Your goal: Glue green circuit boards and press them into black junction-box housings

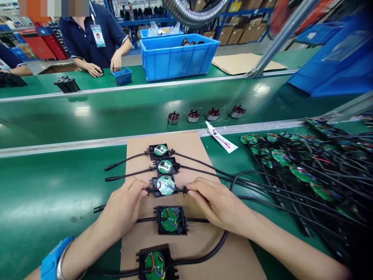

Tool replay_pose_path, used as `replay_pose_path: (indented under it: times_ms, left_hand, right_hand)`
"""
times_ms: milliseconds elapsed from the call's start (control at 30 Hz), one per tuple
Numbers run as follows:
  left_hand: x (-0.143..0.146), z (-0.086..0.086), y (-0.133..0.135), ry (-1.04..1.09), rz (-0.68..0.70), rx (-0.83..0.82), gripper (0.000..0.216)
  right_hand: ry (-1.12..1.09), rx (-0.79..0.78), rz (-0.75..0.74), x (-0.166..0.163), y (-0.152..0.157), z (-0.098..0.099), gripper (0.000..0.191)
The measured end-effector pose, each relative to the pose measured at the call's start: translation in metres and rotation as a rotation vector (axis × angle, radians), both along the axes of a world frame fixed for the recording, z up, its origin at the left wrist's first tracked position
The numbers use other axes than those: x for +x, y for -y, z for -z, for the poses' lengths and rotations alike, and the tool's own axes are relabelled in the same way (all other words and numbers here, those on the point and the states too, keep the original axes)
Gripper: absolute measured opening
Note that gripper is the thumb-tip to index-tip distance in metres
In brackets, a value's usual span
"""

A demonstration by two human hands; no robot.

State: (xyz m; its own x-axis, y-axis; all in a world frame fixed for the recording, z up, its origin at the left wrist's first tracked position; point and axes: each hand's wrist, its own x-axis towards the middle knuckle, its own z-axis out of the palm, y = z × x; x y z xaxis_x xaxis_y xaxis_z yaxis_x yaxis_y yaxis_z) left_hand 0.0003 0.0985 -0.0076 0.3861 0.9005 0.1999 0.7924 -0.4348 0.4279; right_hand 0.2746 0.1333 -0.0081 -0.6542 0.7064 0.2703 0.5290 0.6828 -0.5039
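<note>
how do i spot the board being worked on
On the cardboard, five round boards form a column. Only the middle board has its cable pinched on both sides, by the left hand and the right hand.

Holds both bare arms (287, 241) out in front, with left hand (126, 199) and right hand (218, 201) near each other, turned inward, fingertips (142, 186) pinched together on each.

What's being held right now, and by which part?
The middle circuit board, by its cables: left fingers and right fingers pinch at or right beside the black fittings on either side.
</note>
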Motion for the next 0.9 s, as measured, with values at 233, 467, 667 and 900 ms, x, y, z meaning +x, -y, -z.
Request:
replay_pose_path:
  times_ms: [233,467,667,900]
  left_hand:
    - [0.007,0.004,-0.012,-0.17,0.025,-0.056,0.029]
    - [0.012,0.01,-0.02,-0.278,0.014,-0.011,0.025]
    - [0.01,0.013,-0.023,-0.177,-0.001,-0.067,0.029]
    - [-0.002,0.001,-0.031,-0.013,0.034,-0.244,0.014]
  right_hand:
    - [0.256,-0.012,0.03,-0.02,-0.004,-0.023,0.024]
    - [0.411,0.008,0.019,-0.036,-0.013,-0.023,0.014]
    - [0.49,-0.073,-0.125,-0.045,-0.021,-0.027,0.028]
    - [0.558,0.029,-0.15,-0.055,-0.018,-0.023,0.027]
